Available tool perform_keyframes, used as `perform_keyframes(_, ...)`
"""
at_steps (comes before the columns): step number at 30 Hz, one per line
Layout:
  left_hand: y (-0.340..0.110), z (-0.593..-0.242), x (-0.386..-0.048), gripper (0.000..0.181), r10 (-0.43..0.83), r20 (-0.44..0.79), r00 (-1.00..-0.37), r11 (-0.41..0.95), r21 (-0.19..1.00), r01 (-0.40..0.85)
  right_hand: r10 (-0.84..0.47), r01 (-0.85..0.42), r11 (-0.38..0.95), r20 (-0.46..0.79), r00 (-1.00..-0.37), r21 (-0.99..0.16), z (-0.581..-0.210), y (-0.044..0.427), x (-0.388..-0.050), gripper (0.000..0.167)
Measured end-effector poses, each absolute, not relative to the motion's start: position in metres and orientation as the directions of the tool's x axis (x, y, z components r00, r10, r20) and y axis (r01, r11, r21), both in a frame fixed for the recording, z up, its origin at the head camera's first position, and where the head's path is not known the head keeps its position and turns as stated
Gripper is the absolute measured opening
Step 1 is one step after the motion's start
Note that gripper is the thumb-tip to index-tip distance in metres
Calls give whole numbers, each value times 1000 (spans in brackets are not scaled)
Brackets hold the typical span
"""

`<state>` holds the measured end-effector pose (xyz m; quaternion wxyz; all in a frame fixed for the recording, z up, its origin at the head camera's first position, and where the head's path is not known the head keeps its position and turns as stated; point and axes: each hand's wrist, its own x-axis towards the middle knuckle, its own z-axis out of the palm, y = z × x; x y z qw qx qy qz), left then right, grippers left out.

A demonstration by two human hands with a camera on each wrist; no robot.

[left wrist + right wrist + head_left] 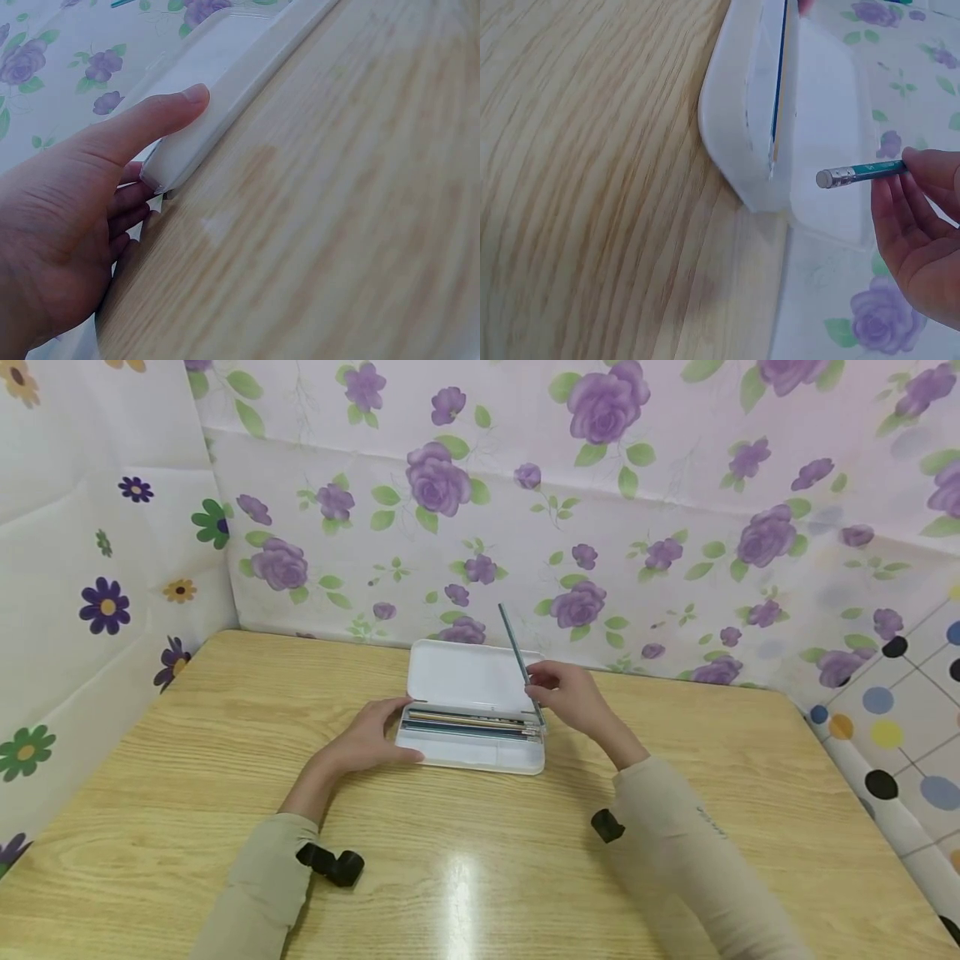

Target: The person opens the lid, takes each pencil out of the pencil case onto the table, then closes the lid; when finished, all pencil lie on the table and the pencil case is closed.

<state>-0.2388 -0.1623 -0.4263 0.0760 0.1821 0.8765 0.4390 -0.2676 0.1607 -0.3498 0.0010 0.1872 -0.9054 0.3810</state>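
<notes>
A white pencil case point(457, 752) lies open on the table, its lid point(465, 672) tipped back toward the wall. Several pencils point(468, 728) lie side by side in it. My left hand point(367, 739) holds the case by its left end, the thumb along the front edge and the fingers round the back corner, as the left wrist view also shows. Between thumb and fingers, my right hand point(572, 695) pinches a dark green pencil point(513, 639) above the case's right end. The pencil is tilted, its eraser end point(836, 178) pointing down.
The wooden table point(465, 843) spreads around the case on its front and sides. A flowered cloth point(465, 527) hangs behind the table's back edge, close to the lid. Black wrist cameras point(333, 865) are strapped at both sleeves.
</notes>
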Motion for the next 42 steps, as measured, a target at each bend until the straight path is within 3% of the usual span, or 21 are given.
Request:
perform_keyframes(14,-163,-428,-240,96,395,40,-918,537,801,266,-223,-171,586,45,-974,-792,-359,202,-275,40)
perform_keyframes(27,-163,-428,-239,97,388,22,-921,550,796,250,-139,66,548,-168,-976,-834,-375,229,-274,40)
perform_keyframes(42,-163,-428,-239,96,384,24,-923,546,800,248,-8,135,642,-183,-983,-755,-396,226,-269,37)
